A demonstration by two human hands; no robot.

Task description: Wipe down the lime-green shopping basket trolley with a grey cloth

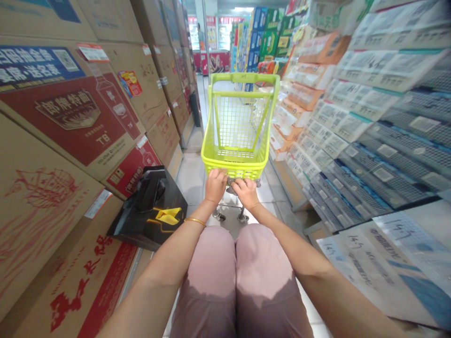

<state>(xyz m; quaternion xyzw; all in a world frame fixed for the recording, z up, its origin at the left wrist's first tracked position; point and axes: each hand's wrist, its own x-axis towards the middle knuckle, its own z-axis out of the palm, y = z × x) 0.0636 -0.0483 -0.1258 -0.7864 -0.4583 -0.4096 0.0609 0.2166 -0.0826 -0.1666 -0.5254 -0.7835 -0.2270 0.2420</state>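
Head camera view: the lime-green basket cart (234, 165) stands upright on the tiled floor (195, 176), in the aisle straight ahead of the person's knees (214, 263). The left hand (215, 185) is clenched, its fingers curled over a dark grey piece (230, 180) at the basket's near rim. The right hand (246, 192) grasps the same piece just beside it, knuckles up; the undersides of both grips are hidden.

Judging by its open plastic mesh, the basket is light and fairly stiff, with a little flex in the walls, smooth but not fragile. The casters (243, 217) below should let it roll and swivel easily, so an even pull from both hands would keep it straight. The raised loop handle (243, 77) at the top looks like the sturdiest hold; the near rim also gives a firm, low grip.

Along the floor's left edge, a black bag (139, 230) sits against stacked cartons (81, 108). Along the right edge rise stacks of packaged goods (373, 70), some blurred.
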